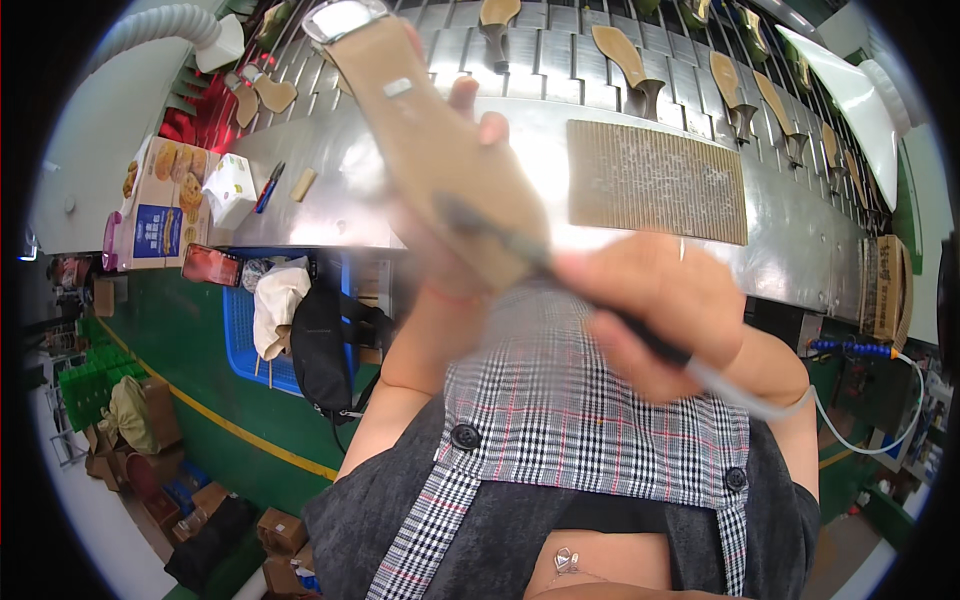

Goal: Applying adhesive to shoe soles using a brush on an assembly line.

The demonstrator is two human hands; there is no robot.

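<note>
Tan sandal [430,150] is being gripped by the left hand [435,262], black-handled tool [648,334] by the right hand [680,300]; probably light, stiffish, edges seemingly being safest to grab.

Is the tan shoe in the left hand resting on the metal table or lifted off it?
Lifted off: the left hand holds the shoe from beneath, fingers showing past its edge, above the table.

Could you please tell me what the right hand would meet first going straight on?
Probably the tan sole held in the left hand: the right hand points its black-handled tool there, though blur hides whether they already touch.
</note>
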